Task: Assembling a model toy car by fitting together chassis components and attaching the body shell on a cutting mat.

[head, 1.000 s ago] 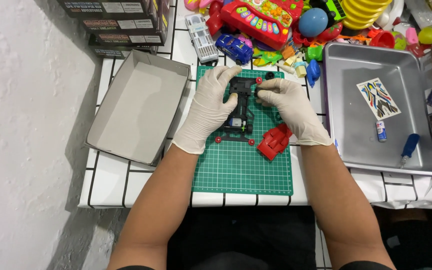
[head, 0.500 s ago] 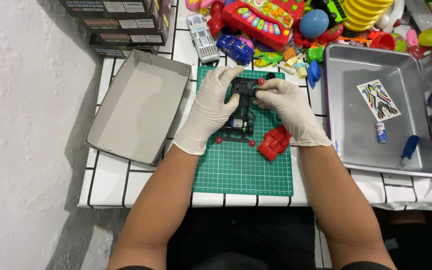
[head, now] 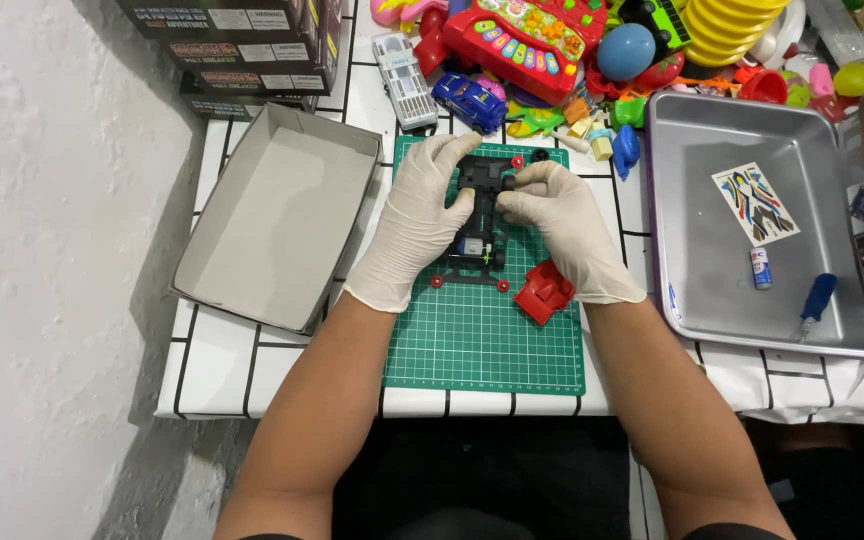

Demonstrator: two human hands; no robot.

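Little has shifted since the earlier frames: both gloved hands remain on the black toy car chassis (head: 479, 215), with only a slight regrip by the right fingers at its far end. Left hand (head: 415, 220) lies along the chassis's left flank, fingers curled over the side and thumb toward the middle, apparently steadying it against the mat. Right hand (head: 562, 225) is bent inward from the right, fingertips pinching or pressing the upper part of the chassis; the exact contact is hidden by the fingers. Chassis rests lengthwise on the upper half of the green cutting mat (head: 487, 330), small red rollers visible at its corners. Both forearms come up from the near edge, wrists angled inward. Just beside the right wrist lies a red car body shell (head: 544, 292), touching the mat. Left of the mat sits an open grey box (head: 272, 215). To the right, a metal tray (head: 712, 120) holds a sticker sheet (head: 755, 203) and a blue screwdriver (head: 816, 302). Assorted coloured toys (head: 532, 40) crowd the far edge.
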